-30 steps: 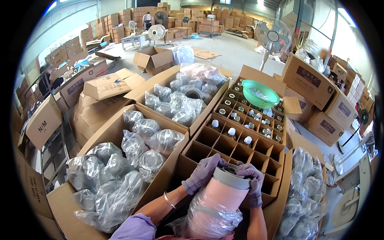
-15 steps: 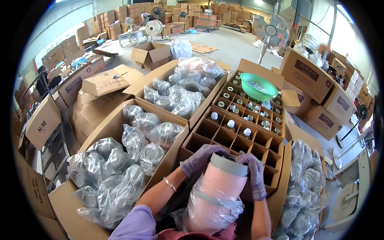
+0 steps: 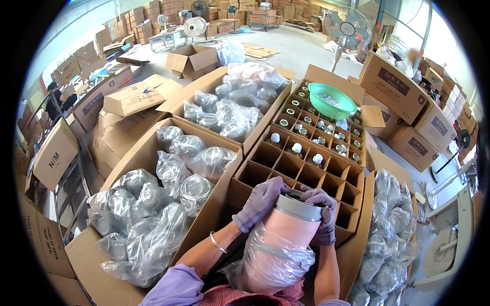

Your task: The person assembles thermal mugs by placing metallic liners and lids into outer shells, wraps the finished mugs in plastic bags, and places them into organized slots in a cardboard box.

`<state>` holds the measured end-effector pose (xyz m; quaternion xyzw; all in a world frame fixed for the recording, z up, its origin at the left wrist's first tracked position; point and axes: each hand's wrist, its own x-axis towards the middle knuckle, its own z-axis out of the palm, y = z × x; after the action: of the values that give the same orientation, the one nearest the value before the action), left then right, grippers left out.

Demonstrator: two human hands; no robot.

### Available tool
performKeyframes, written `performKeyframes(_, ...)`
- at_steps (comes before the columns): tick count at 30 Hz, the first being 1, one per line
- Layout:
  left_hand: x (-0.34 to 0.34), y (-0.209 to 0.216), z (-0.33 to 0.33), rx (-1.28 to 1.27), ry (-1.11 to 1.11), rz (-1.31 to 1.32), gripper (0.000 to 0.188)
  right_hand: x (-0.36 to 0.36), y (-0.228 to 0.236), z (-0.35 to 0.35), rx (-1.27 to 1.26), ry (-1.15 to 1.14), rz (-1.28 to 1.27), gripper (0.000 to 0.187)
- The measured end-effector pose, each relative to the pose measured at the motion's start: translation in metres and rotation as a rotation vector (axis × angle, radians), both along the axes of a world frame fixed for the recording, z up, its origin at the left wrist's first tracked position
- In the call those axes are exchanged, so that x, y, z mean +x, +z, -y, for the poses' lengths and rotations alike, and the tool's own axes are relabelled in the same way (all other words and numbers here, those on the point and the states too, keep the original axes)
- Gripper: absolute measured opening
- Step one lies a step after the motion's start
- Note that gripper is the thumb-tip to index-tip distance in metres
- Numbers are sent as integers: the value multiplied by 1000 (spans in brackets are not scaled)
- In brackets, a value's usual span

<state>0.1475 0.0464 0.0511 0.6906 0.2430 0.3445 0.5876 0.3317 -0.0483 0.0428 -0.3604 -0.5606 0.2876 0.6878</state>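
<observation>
A pink cylindrical flask body with a grey collar leans against me, its upper end tilted away. A clear plastic bag is bunched around its lower part. My left hand, in a purple-grey glove, curls its fingers over the collar's far left side. My right hand, gloved alike, grips the collar's right side, thumb and fingers over the top. A dark piece shows between both hands at the collar's far edge; its shape is mostly hidden. Just beyond lies a carton with cardboard dividers, holding a few white-capped bottles.
Bagged grey containers fill the open carton on my left; more bagged pieces stand at right. A green bowl of small clear parts rests on a divided carton of bottles. A standing fan and stacked cartons lie beyond.
The collar has tipped slightly, showing more of its grey side. My left hand has shifted a little up and right along the rim. My right hand keeps its hold, and the view has moved slightly.
</observation>
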Motion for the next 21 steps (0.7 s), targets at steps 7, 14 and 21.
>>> performKeyframes(7, 19, -31, -38, -857, -390, 291, 41, -33, 72, 17, -180, -370, 844, 28)
performKeyframes(14, -20, -69, 30, -742, -670, 132, 47, -11, 147, 67, -102, 306, 849, 42)
performKeyframes(21, -77, -3, 79, -377, -508, -276, 70, 3, 112, 91, -396, -60, 872, 38)
